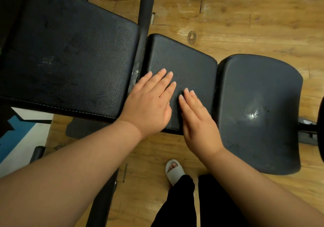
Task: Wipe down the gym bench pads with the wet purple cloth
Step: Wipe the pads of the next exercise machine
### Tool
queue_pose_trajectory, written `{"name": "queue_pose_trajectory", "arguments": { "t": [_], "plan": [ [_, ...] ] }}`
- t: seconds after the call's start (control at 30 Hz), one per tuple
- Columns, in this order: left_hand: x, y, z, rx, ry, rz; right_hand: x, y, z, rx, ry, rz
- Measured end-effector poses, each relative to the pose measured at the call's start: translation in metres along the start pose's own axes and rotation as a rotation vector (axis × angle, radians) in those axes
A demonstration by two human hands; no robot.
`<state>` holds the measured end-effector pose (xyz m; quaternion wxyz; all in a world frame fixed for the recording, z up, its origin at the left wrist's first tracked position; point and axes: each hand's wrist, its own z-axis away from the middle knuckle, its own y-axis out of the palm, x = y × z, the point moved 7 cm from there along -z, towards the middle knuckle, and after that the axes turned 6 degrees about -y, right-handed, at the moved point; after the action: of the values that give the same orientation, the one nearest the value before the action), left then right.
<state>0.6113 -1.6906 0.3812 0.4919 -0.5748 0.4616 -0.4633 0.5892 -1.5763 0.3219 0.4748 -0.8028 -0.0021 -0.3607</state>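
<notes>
The bench pads (182, 65) are black with a pebbled grain, the long pad (70, 56) edged in pale stitching (84, 110). The floor (245, 25) is honey-brown wood grain. The slipper (173, 171) is off-white, the trousers (184, 205) black.

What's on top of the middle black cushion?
The left hand and the right hand rest on the middle pad, fingers straight. No cloth shows; anything under the palms is hidden.

Back pad (70, 55) cut off at left; left hand (149, 105) and right hand (199, 123) partly cover middle pad (184, 60).
</notes>
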Motion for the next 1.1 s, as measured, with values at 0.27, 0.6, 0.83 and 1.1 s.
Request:
{"name": "queue_pose_trajectory", "arguments": {
  "t": [0.27, 0.6, 0.83, 1.1],
  "plan": [
    [0.000, 0.000, 0.001, -0.023, 0.002, 0.018, -0.015, -0.007, -0.008, -0.113, 0.225, 0.027],
    [0.000, -0.002, 0.005, 0.049, -0.004, -0.068, -0.021, -0.010, -0.011, -0.134, 0.293, 0.018],
    [0.031, -0.026, 0.013, 0.105, -0.003, -0.243, 0.028, -0.003, -0.008, 0.035, -0.138, -0.050],
    [0.044, -0.021, 0.014, 0.202, -0.057, -0.272, 0.030, -0.002, -0.003, 0.118, -0.368, -0.037]
  ]
}}
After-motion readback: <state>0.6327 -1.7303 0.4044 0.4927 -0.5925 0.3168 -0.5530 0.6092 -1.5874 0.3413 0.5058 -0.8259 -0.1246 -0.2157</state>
